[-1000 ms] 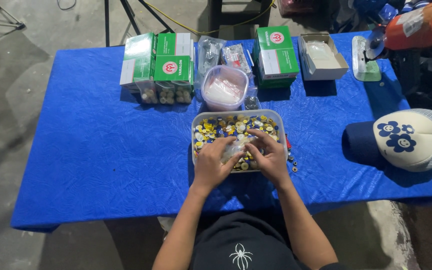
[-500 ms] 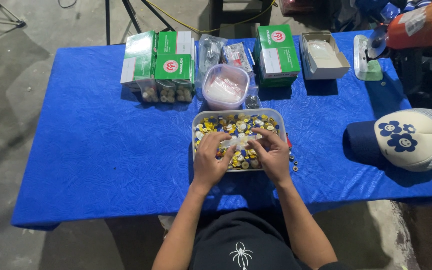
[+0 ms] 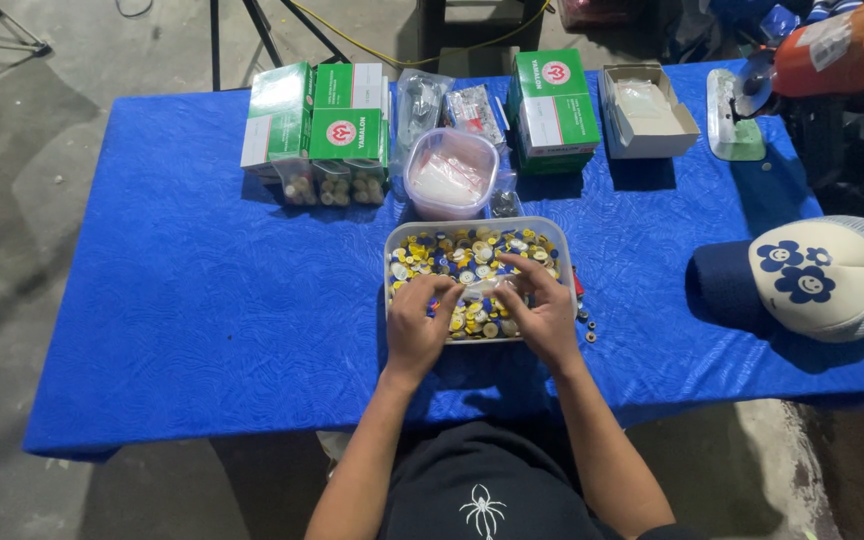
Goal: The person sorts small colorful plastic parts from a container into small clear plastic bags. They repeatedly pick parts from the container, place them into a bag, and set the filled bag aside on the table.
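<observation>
Pinching a small clear bag (image 3: 482, 289) between them, left hand (image 3: 418, 325) and right hand (image 3: 544, 315) hover over the tray of small caps (image 3: 479, 272); fingertips curled together, bag contents too small to resolve. Tray sits mid blue tablecloth (image 3: 182, 300). Behind tray: lidded tub (image 3: 451, 172), green boxes (image 3: 317, 125). Right of tray: flowered cap (image 3: 812, 275), partly cut off. Concrete floor (image 3: 32, 150) beyond.

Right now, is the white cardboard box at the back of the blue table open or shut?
Open. The white cardboard box has its flaps spread outward, and pale contents show inside from above.
</observation>
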